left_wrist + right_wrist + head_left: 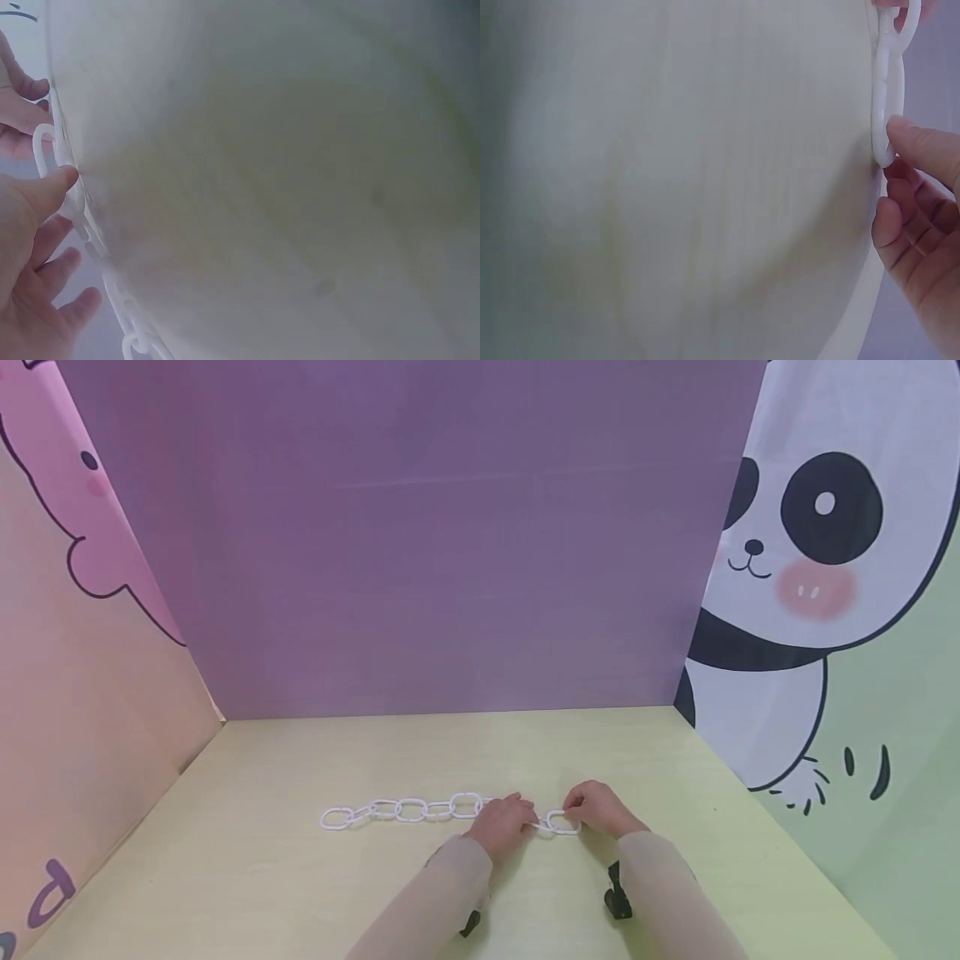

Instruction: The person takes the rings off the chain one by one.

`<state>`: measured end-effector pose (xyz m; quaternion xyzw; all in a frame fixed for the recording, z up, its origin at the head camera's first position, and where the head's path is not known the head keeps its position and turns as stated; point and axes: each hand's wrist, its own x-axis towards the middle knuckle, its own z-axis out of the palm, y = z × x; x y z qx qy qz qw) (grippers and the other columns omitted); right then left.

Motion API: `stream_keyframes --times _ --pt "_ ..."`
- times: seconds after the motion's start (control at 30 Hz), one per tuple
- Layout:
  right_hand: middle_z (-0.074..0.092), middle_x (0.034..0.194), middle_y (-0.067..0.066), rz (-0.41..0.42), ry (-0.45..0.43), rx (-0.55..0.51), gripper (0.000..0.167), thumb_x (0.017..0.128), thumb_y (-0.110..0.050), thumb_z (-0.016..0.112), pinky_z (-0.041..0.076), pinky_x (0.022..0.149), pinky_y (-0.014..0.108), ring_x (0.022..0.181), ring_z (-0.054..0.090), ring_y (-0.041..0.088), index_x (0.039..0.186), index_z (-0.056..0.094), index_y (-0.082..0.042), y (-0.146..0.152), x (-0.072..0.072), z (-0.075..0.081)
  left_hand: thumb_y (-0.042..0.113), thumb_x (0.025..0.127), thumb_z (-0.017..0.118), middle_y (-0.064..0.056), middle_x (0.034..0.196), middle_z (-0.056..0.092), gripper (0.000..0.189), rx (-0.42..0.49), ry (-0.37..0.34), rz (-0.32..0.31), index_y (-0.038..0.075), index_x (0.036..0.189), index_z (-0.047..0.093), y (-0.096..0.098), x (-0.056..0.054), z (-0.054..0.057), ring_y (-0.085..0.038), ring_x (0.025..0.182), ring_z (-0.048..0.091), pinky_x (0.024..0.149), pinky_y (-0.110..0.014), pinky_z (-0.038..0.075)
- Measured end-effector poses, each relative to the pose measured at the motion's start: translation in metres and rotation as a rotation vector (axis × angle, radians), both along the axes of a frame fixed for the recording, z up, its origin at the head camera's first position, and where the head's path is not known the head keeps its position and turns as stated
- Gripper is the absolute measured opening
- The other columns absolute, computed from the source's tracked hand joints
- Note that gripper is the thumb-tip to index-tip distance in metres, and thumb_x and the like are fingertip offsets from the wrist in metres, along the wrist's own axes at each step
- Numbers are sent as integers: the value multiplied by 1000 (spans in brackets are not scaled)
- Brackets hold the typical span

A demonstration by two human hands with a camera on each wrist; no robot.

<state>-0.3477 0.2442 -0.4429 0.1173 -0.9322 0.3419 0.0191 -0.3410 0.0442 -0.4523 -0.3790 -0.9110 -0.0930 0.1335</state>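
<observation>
A white plastic chain (412, 821) lies stretched from left to right across the pale table, made of several oval links. My left hand (501, 825) covers part of it, right of the middle; up close in the left wrist view, thumb and forefinger pinch a link (39, 146) while the other fingers spread loosely. At the chain's right end, my right hand (603, 810) pinches the last link (564, 832) by its outer end. The right wrist view shows that link (881, 105) between thumb and fingertips, low against the tabletop.
The pale wooden table (247, 860) reaches back to a purple panel (450, 543). A wall with a panda drawing (817, 602) stands on the right, a pink cartoon wall (97, 693) on the left. Black straps (618, 902) hang below the sleeves.
</observation>
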Motion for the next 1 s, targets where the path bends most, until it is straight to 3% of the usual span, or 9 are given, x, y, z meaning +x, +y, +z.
stream_keyframes --times 0.27,0.43,0.7,1.0 --pt "58 70 0 -13 -2 -14 10 80 3 65 43 61 29 66 49 15 73 65 -4 -1 -3 3 12 86 63 5 105 66 13 90 -19 41 17 94 73 -3 1 4 -16 104 58 83 -25 46" --pt "59 73 -1 -2 27 -29 10 80 3 64 44 65 30 69 50 14 74 64 -4 -1 -4 5 11 86 63 1 109 65 14 109 -12 45 15 97 72 -3 -1 10 -20 109 56 89 -28 44" --pt "61 77 1 32 76 -39 6 82 1 64 45 65 30 71 51 14 77 64 -2 -7 -3 13 14 88 63 0 108 66 12 172 -26 62 12 96 71 -6 2 19 -22 110 55 89 -31 45" --pt "61 77 2 9 91 -71 5 84 0 62 46 61 30 69 52 15 80 64 -2 -11 -2 16 11 87 63 -3 107 66 12 258 -39 36 10 95 72 -11 2 21 -24 109 56 90 -32 44"
